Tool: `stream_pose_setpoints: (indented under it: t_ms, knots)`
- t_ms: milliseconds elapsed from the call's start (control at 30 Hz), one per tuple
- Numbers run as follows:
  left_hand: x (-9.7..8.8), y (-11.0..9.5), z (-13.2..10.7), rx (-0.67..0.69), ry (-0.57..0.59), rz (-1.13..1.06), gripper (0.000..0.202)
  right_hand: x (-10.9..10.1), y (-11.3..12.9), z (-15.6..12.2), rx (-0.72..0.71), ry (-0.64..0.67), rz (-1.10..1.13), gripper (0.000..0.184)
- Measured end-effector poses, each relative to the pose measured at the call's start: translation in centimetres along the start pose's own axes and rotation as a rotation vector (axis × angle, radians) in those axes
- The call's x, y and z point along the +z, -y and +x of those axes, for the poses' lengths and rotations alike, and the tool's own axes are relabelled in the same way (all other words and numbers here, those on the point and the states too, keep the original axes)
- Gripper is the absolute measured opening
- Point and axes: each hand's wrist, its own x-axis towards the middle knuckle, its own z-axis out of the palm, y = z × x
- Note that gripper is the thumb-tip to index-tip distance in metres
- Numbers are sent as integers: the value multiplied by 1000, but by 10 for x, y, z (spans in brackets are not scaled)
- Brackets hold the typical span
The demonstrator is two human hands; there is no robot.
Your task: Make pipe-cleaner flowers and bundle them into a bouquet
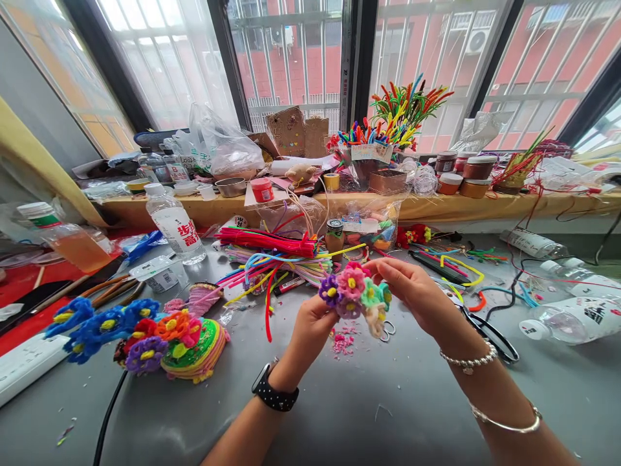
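A small bunch of pipe-cleaner flowers (pixel 351 285), in pink, purple, mint green and cream, is held up above the grey table. My left hand (pixel 314 323) grips it from the left side, thumb and fingers closed near the purple flower. My right hand (pixel 410 291) is at its upper right, fingers bent together at the top edge of the flowers; whether they pinch a petal or only touch it is hard to make out. Pink fuzz scraps (pixel 343 343) lie on the table under the bunch, beside a pair of scissors (pixel 388 331) partly hidden behind it.
Finished fuzzy flowers (pixel 148 353) lie at left near a white power strip (pixel 32 369). Behind my hands are red pipe cleaners (pixel 266 243) and a water bottle (pixel 175 226). More bottles (pixel 572 321) lie at right, near black-handled scissors (pixel 492 336). A cluttered window ledge (pixel 291 206) runs behind.
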Motion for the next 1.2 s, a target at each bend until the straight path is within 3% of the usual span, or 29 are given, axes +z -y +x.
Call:
stream_pose_setpoints:
  t_ms: [200, 400, 567, 700, 900, 1100, 1200]
  knots:
    - [-3, 3, 4, 39, -168, 80, 13, 2, 6, -3, -56, 95, -117, 31]
    - [-2, -3, 4, 98, -264, 238, 8, 11, 13, -9, -97, 116, -204, 30]
    - [-3, -7, 1, 73, -320, 165, 16, 12, 20, -13, -184, 143, -258, 36]
    - [-3, -10, 0, 93, -320, 117, 14, 11, 26, -17, -280, 176, -457, 44]
    - [-2, -12, -2, 163, -274, 197, 15, 17, 27, -22, -517, 100, -703, 83]
    - [-1, -13, -2, 217, -206, 266, 20, 27, 22, -18, -586, 210, -956, 79]
    - [-1, -12, -2, 142, -208, 194, 17, 25, 21, -17, -575, 114, -886, 77]
